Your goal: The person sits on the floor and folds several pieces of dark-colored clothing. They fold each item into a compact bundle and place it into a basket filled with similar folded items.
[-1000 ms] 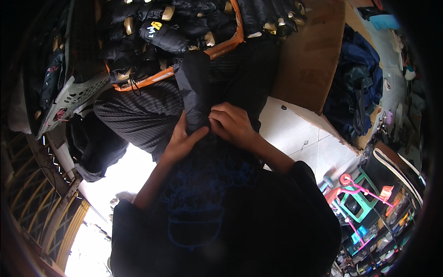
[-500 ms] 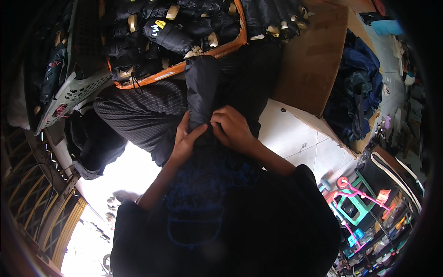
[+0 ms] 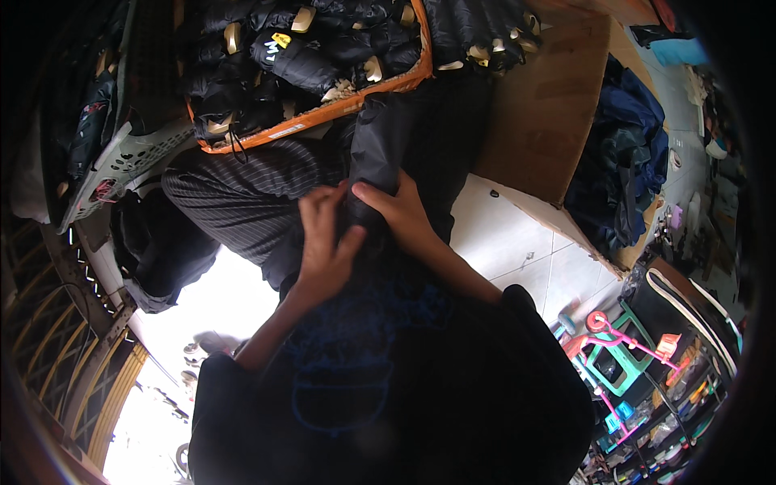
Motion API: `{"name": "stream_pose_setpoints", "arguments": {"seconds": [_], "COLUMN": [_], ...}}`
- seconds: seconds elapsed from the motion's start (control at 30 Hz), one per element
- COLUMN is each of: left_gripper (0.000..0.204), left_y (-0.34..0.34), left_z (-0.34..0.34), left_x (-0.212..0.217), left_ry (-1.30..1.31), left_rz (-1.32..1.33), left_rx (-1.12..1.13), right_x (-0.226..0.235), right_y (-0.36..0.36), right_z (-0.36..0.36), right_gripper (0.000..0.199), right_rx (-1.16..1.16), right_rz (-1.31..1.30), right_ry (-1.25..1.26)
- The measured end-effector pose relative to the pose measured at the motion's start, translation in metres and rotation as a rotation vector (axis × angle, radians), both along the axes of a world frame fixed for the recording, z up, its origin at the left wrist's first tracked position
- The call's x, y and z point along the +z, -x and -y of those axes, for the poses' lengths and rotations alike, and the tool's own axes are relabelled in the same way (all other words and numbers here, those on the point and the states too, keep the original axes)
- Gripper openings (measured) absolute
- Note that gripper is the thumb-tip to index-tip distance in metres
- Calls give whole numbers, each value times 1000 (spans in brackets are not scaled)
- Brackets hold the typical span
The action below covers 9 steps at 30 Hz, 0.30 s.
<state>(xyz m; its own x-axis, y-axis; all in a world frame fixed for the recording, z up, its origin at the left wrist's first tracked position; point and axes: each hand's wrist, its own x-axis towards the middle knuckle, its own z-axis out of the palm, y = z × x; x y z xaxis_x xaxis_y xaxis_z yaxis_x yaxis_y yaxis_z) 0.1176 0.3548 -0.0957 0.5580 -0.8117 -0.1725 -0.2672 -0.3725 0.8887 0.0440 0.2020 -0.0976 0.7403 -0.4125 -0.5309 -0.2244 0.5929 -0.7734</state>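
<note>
Upright between my legs, a black rolled bundle of thin, shiny cloth [image 3: 378,141] reaches up toward the crate. My right hand [image 3: 408,217] grips its lower part, thumb laid across the front and the other fingers hidden behind. Beside the bundle's left edge is my left hand [image 3: 325,242], its fingers apart and slightly blurred; the fingertips come close to the cloth, and whether they touch it I cannot tell. The bundle's lower end is lost against my dark shirt [image 3: 347,364].
An orange-rimmed crate [image 3: 299,123] ahead holds several black bundles with pale gold ends. On the left stands a grey perforated basket [image 3: 133,166]. To the right, a cardboard box [image 3: 550,105] contains dark blue cloth [image 3: 634,121]. A green stool [image 3: 618,360] sits at lower right.
The bundle has shifted slightly right and turned. My right hand has moved up it and wrapped around, thumb in front. My left hand has loosened, its fingers spreading.
</note>
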Motion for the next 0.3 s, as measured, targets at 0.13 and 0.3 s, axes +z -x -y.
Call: {"name": "stream_pose_setpoints", "arguments": {"seconds": [0.13,0.3], "left_gripper": [55,72], "left_y": [-27,-41], "left_z": [-1,29], "left_x": [-12,-8], "left_ry": [169,217], "left_rz": [-434,-633], "left_rx": [298,102], "right_x": [-12,-12], "right_y": [5,7], "right_z": [-9,-12], "right_gripper": [40,47], "right_rx": [75,172], "right_rz": [-55,-13], "right_ry": [7,171]}}
